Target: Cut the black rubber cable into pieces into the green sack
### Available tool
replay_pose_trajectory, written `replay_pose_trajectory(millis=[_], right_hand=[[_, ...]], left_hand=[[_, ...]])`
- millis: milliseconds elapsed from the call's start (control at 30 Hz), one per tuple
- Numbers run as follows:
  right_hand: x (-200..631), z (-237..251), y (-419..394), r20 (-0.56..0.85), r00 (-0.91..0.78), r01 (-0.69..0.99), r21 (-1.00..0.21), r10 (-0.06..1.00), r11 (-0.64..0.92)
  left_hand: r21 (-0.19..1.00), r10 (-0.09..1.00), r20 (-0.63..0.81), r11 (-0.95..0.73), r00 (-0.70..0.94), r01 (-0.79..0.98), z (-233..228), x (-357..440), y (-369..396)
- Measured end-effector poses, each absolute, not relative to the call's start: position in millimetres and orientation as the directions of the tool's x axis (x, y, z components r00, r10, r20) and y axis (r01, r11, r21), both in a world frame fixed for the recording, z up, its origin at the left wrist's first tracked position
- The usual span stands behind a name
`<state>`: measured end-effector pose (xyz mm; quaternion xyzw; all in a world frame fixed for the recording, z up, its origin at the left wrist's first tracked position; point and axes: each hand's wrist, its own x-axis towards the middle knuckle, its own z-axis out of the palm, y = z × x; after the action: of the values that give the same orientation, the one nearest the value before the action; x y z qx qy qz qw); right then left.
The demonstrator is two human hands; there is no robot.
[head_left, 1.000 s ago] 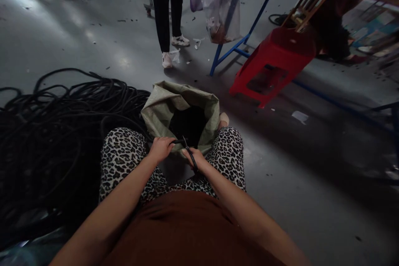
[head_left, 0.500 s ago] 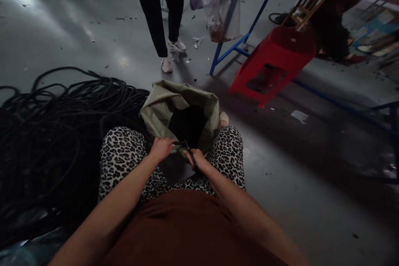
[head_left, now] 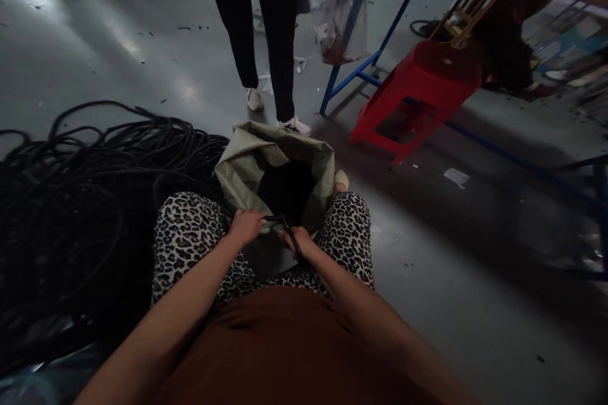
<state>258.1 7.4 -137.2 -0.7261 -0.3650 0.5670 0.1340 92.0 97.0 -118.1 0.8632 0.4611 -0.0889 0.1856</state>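
Note:
My left hand (head_left: 247,228) is closed on a thin black cord (head_left: 272,218), whose end points right over the near rim of a sack. My right hand (head_left: 304,243) grips black-handled scissors (head_left: 294,241), with the blades up against the cord. Below both hands, between my knees, the pale green woven sack (head_left: 237,168) stands with its mouth wide. Dark contents fill its inside, too dim to make out singly. To the left lies a big heap of long black cords (head_left: 128,152).
Beyond the sack stands a person in dark trousers (head_left: 278,31), one shoe close to its far rim. A red plastic stool (head_left: 413,98) is at the right, beside a blue metal table frame (head_left: 349,79) with a clear plastic bag (head_left: 354,31) hanging near it. Scraps litter the grey floor (head_left: 427,253).
The standing person has stepped nearer, one foot now just behind the sack. My hands stay almost in place, and the scissor blades have closed in on the cord.

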Motion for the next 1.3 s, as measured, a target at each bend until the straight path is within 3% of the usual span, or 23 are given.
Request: replay_pose_trajectory(millis=[333, 533, 733, 1033, 1300], right_hand=[[258, -124, 8, -0.742, 0.075, 0.33, -0.612, 0.666, -0.718], [260, -122, 9, -0.699, 0.062, 0.304, -0.666, 0.712, -0.681], [262, -115, 10, -0.769, 0.108, 0.19, -0.606, 0.63, -0.772], [262, -102, 2, -0.742, -0.063, 0.127, -0.669, 0.667, -0.733], [261, -106, 0, -0.718, -0.111, 0.169, -0.695, 0.688, -0.698]], left_hand=[[0.224, 0.76, -0.334, -0.511, 0.558, 0.83, -116, 92, 99], [0.224, 0.767, -0.324, -0.507, 0.554, 0.832, -117, 92, 100], [0.236, 0.787, -0.322, -0.471, 0.526, 0.85, -116, 92, 102], [0.247, 0.81, -0.276, -0.461, 0.518, 0.852, -111, 90, 103], [0.294, 0.794, -0.254, -0.481, 0.552, 0.826, -110, 91, 103]])
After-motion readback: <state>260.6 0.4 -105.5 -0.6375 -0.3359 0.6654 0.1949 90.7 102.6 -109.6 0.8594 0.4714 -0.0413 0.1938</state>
